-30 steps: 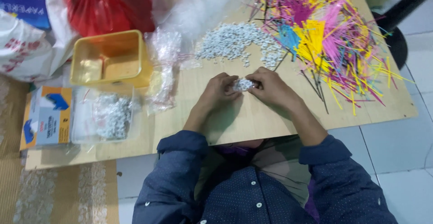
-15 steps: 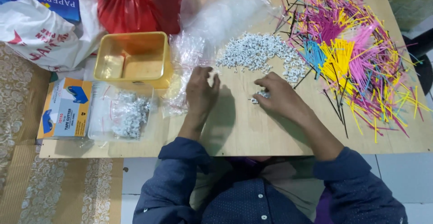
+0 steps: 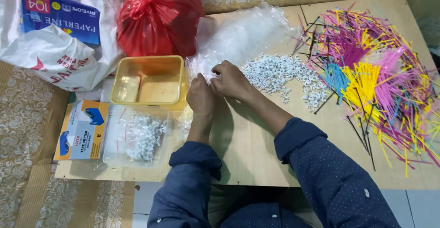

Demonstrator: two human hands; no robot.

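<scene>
Both hands meet at the edge of the clear plastic bag (image 3: 243, 37), just right of the yellow tray (image 3: 149, 80). Left hand (image 3: 200, 97): grip pinched on the bag's crinkled edge. Right hand (image 3: 232, 80): fingers curled at the same edge; whether its grip clasps the plastic, cannot tell. Bag lies on the wooden tabletop (image 3: 256, 150), in front of the red bag (image 3: 158, 19). Heap of small white rings (image 3: 284, 74) just right of the right hand. Coloured sticks (image 3: 371, 76) spread at far right. Second packet of white rings (image 3: 142, 136) beside a boxed tape cutter (image 3: 82, 129) at left
</scene>
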